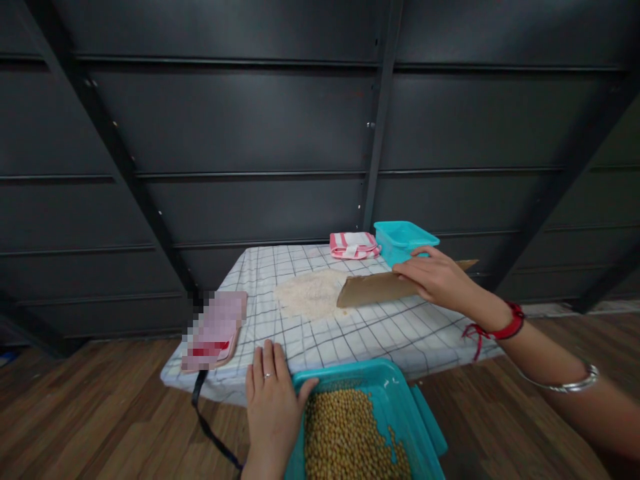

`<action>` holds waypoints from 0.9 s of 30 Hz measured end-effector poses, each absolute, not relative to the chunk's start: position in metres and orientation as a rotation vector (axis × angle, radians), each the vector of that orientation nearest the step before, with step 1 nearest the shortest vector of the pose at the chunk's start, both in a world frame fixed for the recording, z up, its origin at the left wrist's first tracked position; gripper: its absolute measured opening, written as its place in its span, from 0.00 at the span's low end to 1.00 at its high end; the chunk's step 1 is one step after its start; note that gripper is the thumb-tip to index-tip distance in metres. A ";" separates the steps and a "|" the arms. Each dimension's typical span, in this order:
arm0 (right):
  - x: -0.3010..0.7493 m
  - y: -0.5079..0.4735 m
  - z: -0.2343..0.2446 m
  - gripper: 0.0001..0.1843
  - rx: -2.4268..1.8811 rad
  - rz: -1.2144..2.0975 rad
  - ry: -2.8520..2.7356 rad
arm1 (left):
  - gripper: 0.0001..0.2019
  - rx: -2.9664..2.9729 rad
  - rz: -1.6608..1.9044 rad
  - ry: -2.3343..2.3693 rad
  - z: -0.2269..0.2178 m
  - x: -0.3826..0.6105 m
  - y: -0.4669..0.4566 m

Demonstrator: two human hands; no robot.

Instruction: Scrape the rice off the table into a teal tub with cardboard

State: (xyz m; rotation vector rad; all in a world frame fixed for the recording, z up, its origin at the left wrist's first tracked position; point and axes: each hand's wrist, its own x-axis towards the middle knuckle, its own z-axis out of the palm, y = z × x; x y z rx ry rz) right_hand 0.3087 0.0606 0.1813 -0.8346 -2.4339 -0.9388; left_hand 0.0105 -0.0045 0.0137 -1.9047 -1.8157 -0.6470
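My right hand (433, 277) grips a piece of brown cardboard (375, 288) by its upper edge, fingers closed on it. The cardboard stands tilted on its long edge over the checked cloth. Its left end meets a spread patch of pale flour-like powder (313, 293). My left hand (273, 393) lies flat at the table's near edge, fingers stretched out and thumb at the rim of a teal tray (395, 373). Inside that tray is a heap of yellowish-brown soybeans (345, 433).
A white cloth with dark checks (280, 267) covers the table. At the back sit a folded pink-and-white towel (354, 245) and a turquoise basket (405, 235). A phone-like pink item (220, 330), partly blurred, lies left with a black strap (207, 427). Dark metal panels (250, 120) stand behind.
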 end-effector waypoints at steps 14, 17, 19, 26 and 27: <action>0.307 0.044 0.164 0.21 -0.860 -0.977 -2.440 | 0.39 -1.921 -0.662 -1.826 0.014 0.010 -0.005; 0.307 0.035 0.166 0.21 -0.851 -0.967 -2.428 | 0.38 -1.918 -0.668 -1.835 0.014 0.011 -0.005; 0.307 0.029 0.167 0.20 -0.843 -0.989 -2.414 | 0.39 -1.907 -0.658 -1.836 0.014 0.011 -0.005; 0.304 0.018 0.166 0.18 -0.788 -1.033 -2.429 | 0.40 -1.886 -0.674 -1.817 0.014 0.011 -0.005; 0.304 0.017 0.166 0.18 -0.786 -1.029 -2.431 | 0.40 -1.886 -0.666 -1.816 0.014 0.011 -0.005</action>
